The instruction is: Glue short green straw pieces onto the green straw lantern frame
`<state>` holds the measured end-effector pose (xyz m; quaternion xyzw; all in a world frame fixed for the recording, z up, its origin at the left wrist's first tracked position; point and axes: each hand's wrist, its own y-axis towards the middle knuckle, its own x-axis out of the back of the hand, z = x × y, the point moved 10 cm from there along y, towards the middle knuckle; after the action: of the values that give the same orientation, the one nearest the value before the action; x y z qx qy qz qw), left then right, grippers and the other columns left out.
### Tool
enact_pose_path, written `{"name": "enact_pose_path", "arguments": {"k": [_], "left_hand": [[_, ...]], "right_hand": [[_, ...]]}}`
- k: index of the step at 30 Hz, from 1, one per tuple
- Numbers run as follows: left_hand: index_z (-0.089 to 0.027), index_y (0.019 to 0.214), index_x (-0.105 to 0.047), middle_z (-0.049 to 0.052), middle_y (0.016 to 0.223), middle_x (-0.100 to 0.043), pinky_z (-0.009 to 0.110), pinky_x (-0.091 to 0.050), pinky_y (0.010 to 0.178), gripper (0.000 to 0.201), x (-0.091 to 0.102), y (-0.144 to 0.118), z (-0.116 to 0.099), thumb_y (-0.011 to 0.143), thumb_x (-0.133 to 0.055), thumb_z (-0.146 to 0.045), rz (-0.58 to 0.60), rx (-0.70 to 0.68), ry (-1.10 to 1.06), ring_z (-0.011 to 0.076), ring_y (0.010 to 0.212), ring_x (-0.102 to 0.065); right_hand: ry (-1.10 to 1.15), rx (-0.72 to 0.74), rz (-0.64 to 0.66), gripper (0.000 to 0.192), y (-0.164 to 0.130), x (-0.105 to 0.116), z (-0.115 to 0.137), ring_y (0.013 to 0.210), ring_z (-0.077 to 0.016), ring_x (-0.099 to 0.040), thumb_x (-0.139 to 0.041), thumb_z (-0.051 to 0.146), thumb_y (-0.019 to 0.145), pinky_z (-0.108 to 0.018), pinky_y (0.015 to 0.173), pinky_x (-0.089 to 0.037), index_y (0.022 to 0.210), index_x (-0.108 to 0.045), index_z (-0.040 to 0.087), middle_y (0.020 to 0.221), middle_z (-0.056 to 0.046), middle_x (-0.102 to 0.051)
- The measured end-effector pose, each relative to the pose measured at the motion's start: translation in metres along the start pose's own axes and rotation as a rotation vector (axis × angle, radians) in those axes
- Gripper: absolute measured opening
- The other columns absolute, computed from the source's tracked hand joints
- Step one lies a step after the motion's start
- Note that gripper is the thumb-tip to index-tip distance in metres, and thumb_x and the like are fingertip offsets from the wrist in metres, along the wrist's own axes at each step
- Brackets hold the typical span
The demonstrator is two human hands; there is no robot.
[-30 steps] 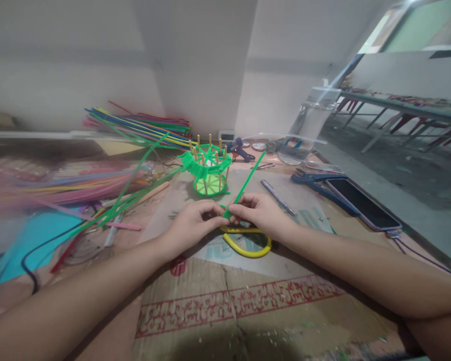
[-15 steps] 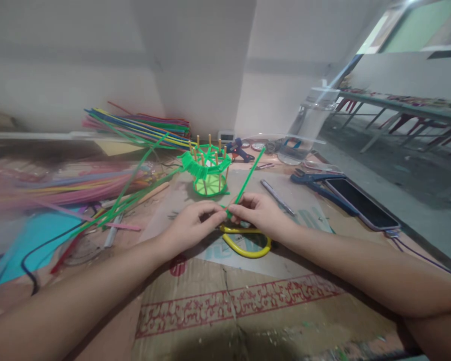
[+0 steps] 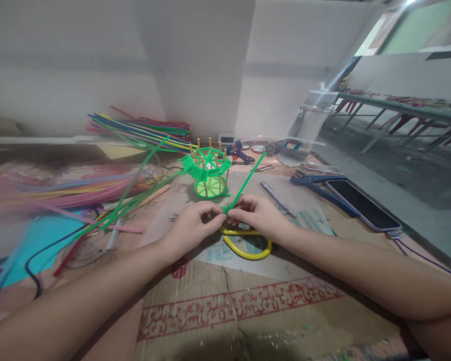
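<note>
Between both hands is a green pipe cleaner (image 3: 248, 179), its long free end slanting up to the right and its lower end bunched at my fingertips. My left hand (image 3: 197, 223) pinches the bunched end. My right hand (image 3: 253, 214) grips the stem just beside it, thumb against the fingers. Right behind the hands stands a small green round structure (image 3: 207, 173) with upright wooden sticks and a green base. Scissors with yellow handles (image 3: 248, 254) lie under the hands, their blades hidden.
Colourful pipe cleaners (image 3: 139, 131) lie in a bundle at the back left. A glue gun (image 3: 241, 152), a pen (image 3: 278, 198), blue-handled pliers (image 3: 323, 193), a phone (image 3: 363, 204) and a clear water bottle (image 3: 304, 125) are to the right. Cardboard (image 3: 195, 321) covers the near table.
The fingers have shifted slightly at the lower end of the pipe cleaner, where a small green bunch now shows more clearly. Both hands stay in nearly the same place.
</note>
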<state>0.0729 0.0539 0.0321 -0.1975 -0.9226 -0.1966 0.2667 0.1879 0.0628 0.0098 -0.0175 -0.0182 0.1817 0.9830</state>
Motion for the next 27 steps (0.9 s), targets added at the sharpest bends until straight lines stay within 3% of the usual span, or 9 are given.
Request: {"name": "enact_pose_path", "arguments": {"k": [14, 20, 27], "left_hand": [[-0.019, 0.080, -0.072, 0.002, 0.080, -0.074, 0.026, -0.048, 0.072, 0.022, -0.0022, 0.0006, -0.0020, 0.090, -0.058, -0.033, 0.026, -0.009, -0.028, 0.0164, 0.076, -0.065], [-0.019, 0.082, -0.073, 0.001, 0.082, -0.075, 0.026, -0.048, 0.074, 0.022, -0.0023, 0.0009, -0.0025, 0.090, -0.060, -0.033, 0.016, -0.004, -0.079, 0.0163, 0.079, -0.066], [-0.019, 0.079, -0.072, 0.001, 0.080, -0.074, 0.026, -0.047, 0.073, 0.022, -0.0054, 0.0012, 0.0004, 0.090, -0.060, -0.034, 0.055, 0.009, -0.059, 0.0163, 0.077, -0.065]], "right_hand": [[-0.030, 0.008, -0.013, 0.040, -0.0017, 0.0006, -0.0014, 0.060, -0.0121, -0.065, -0.084, 0.052, 0.067, -0.027, 0.065, -0.055, 0.071, -0.063, 0.018, 0.065, 0.001, -0.070], [-0.118, 0.022, -0.039, 0.038, -0.0019, 0.0028, 0.0016, 0.054, -0.0100, -0.057, -0.081, 0.050, 0.070, -0.023, 0.054, -0.047, 0.069, -0.059, 0.019, 0.059, 0.003, -0.062], [-0.127, 0.050, -0.035, 0.036, -0.0033, 0.0013, 0.0027, 0.057, -0.0118, -0.060, -0.080, 0.050, 0.071, -0.026, 0.060, -0.052, 0.069, -0.061, 0.020, 0.061, 0.002, -0.065]]}}
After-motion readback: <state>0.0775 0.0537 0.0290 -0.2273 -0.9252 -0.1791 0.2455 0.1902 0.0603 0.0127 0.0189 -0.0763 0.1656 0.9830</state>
